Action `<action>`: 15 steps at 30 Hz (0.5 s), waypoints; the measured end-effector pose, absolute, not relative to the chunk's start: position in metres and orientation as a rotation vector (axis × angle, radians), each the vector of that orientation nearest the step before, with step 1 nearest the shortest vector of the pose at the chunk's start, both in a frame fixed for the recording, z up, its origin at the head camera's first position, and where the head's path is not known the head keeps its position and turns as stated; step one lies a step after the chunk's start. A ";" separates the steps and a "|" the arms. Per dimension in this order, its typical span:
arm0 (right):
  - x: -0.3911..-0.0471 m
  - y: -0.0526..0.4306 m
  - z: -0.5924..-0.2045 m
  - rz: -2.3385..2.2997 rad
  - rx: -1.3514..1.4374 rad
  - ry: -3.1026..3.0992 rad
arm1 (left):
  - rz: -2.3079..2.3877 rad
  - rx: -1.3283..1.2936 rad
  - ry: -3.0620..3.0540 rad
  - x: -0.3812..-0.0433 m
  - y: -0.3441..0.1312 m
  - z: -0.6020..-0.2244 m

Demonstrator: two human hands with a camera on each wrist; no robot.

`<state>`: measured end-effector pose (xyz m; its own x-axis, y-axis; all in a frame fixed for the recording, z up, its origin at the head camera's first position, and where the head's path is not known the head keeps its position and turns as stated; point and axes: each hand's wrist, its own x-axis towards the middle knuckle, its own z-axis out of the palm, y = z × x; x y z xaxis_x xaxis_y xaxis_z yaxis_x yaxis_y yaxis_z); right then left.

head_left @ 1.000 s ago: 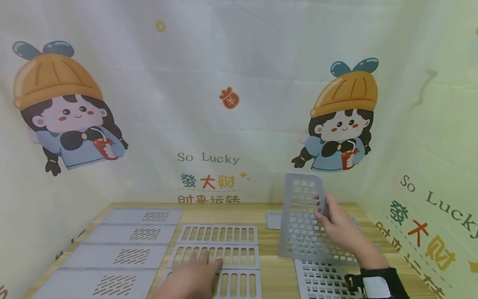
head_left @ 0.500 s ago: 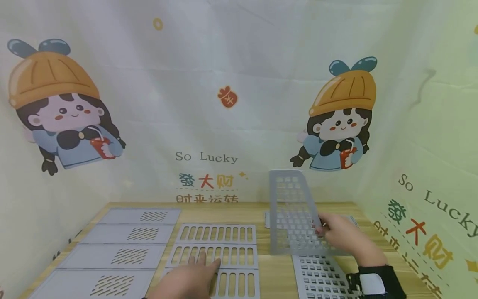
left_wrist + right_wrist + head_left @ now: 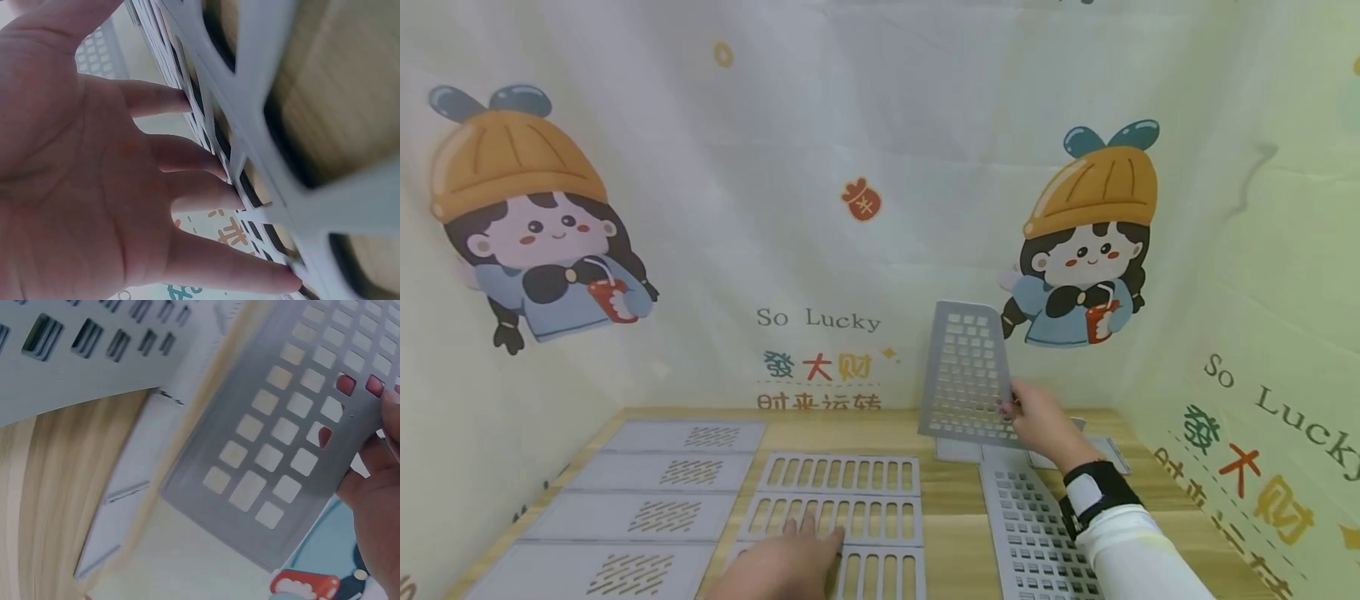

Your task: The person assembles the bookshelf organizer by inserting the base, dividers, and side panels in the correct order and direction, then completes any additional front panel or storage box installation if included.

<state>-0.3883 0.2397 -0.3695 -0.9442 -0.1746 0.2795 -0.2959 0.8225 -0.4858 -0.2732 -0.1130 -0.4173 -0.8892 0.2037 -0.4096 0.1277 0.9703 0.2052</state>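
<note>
I hold the perforated panel (image 3: 966,375) at 4 o'clock in the head view, raised above the tabletop (image 3: 955,533); the right-hand grip (image 3: 1048,421) pinches its right edge. In the right wrist view, the fingertips (image 3: 345,384) behind it show only through its holes. At 7 o'clock, the left-hand grip (image 3: 786,562) lies spread, touching the slotted panels (image 3: 850,497); the frame cuts off its wrist. At 5 o'clock, the wrist strap (image 3: 1101,492) hides part of a grid sheet (image 3: 1041,532).

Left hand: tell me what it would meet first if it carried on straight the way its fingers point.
The left hand would most likely meet the slotted grey panel first; its fingertips appear to touch it, though exact contact is hard to judge.
</note>
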 end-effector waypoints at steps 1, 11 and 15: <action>-0.391 0.239 -0.372 0.799 0.363 -2.783 | 0.230 0.244 2.677 -0.273 -0.113 -0.418; -0.396 0.235 -0.388 0.834 0.394 -2.812 | 0.250 0.234 2.691 -0.271 -0.114 -0.419; -0.396 0.231 -0.389 0.818 0.378 -2.836 | 0.264 0.218 2.681 -0.269 -0.115 -0.416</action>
<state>-0.3963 0.2310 -0.3893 -0.9542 -0.1952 0.2268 -0.2860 0.8180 -0.4991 -0.2695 -0.1146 -0.4164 -0.8928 0.1940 -0.4066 0.1108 0.9694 0.2192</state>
